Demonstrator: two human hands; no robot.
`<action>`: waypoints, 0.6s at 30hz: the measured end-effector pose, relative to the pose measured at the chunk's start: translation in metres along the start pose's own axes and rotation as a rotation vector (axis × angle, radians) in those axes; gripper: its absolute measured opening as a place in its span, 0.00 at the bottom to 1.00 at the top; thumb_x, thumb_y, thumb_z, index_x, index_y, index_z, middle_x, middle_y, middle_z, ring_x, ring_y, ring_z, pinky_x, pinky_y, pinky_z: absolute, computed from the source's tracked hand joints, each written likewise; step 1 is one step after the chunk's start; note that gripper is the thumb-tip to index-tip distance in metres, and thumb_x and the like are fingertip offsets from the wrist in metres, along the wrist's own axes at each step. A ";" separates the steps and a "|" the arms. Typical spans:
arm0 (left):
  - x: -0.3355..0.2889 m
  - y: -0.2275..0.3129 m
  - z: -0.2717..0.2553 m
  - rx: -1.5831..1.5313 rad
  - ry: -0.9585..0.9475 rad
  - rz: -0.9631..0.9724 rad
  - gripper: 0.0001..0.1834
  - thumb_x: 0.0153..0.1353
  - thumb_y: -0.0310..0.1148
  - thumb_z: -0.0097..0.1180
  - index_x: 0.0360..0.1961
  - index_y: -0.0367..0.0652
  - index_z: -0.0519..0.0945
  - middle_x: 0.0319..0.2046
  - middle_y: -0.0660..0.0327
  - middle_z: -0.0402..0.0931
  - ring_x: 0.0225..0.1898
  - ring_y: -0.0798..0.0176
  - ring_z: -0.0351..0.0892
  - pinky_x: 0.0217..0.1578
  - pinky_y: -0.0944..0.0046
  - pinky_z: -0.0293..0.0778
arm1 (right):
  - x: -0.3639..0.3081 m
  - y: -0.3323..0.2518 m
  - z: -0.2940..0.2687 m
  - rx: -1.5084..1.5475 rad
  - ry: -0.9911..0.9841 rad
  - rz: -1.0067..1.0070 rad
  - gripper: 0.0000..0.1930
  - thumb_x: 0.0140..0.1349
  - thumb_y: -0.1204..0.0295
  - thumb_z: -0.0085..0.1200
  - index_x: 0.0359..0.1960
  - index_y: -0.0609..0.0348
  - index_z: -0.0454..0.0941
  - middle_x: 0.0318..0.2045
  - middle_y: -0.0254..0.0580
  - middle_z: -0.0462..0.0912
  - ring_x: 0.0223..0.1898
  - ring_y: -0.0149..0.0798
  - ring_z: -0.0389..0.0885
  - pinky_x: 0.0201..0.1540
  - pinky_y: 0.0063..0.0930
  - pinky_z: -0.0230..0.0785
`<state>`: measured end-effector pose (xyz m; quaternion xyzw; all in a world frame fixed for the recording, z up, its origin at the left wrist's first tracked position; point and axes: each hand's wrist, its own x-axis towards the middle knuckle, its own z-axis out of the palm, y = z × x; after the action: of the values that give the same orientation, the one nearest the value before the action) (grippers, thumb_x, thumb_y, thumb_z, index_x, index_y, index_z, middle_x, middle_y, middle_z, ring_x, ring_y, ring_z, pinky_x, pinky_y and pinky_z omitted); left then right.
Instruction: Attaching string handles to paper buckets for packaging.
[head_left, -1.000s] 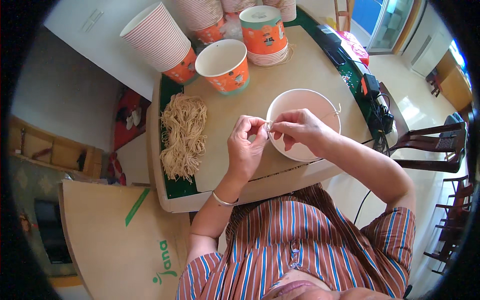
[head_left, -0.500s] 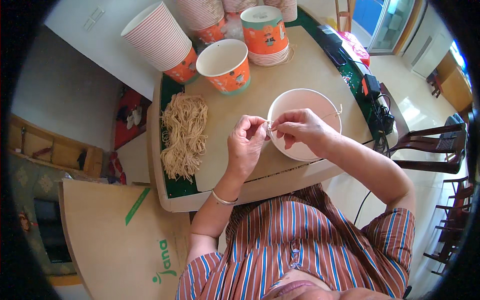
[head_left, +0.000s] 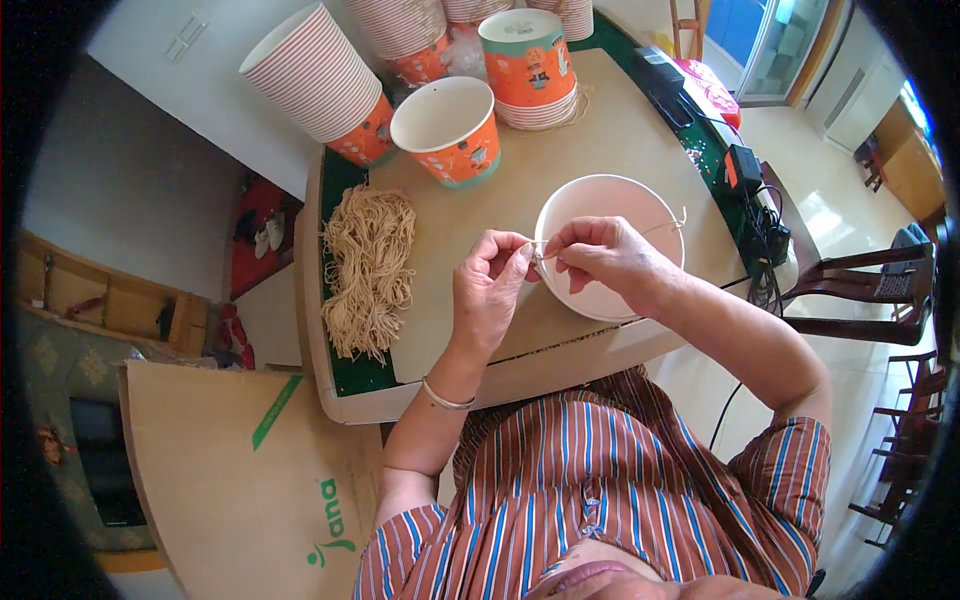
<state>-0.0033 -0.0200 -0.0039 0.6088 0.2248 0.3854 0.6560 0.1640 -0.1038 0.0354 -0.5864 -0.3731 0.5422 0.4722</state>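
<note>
Head view: your left hand [head_left: 488,285] and right hand [head_left: 615,262] pinch a thin cord [head_left: 541,242] between fingertips, at nine o'clock on the white bucket [head_left: 618,198], presumably for fine control. The string bundle [head_left: 368,272] lies farther toward nine o'clock, seemingly for easy reach.

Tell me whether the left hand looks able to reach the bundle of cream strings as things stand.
Probably yes: nothing stands between the left hand and the bundle of cream strings on its left, though its fingers are occupied, pinching a string beside the white tub.
</note>
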 end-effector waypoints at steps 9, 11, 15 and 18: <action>0.001 0.001 -0.001 -0.020 -0.003 -0.038 0.04 0.67 0.27 0.56 0.39 0.38 0.79 0.32 0.65 0.79 0.31 0.73 0.74 0.36 0.72 0.73 | -0.001 -0.002 -0.001 -0.048 -0.007 -0.026 0.09 0.65 0.71 0.54 0.41 0.64 0.82 0.30 0.35 0.81 0.29 0.25 0.77 0.35 0.20 0.73; 0.001 0.000 -0.001 -0.023 -0.012 -0.042 0.04 0.67 0.27 0.57 0.39 0.38 0.79 0.32 0.65 0.79 0.31 0.73 0.74 0.36 0.72 0.73 | 0.001 0.000 -0.001 -0.074 -0.002 -0.044 0.10 0.65 0.71 0.55 0.42 0.65 0.82 0.30 0.35 0.81 0.29 0.25 0.76 0.34 0.20 0.73; 0.000 0.000 0.001 0.028 -0.007 -0.034 0.03 0.66 0.25 0.57 0.40 0.38 0.79 0.33 0.65 0.79 0.32 0.74 0.75 0.37 0.73 0.74 | 0.000 -0.002 0.003 -0.101 -0.015 -0.097 0.11 0.66 0.70 0.56 0.42 0.66 0.82 0.30 0.34 0.81 0.29 0.25 0.76 0.34 0.20 0.72; -0.002 0.001 0.001 0.196 0.003 0.010 0.04 0.65 0.25 0.58 0.40 0.38 0.79 0.34 0.66 0.79 0.33 0.75 0.76 0.38 0.73 0.76 | 0.002 -0.002 0.004 -0.067 0.012 -0.053 0.11 0.67 0.69 0.55 0.42 0.66 0.82 0.30 0.34 0.81 0.29 0.25 0.76 0.34 0.20 0.72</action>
<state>-0.0038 -0.0225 -0.0032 0.6705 0.2595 0.3656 0.5911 0.1606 -0.1013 0.0365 -0.5950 -0.4036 0.5133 0.4686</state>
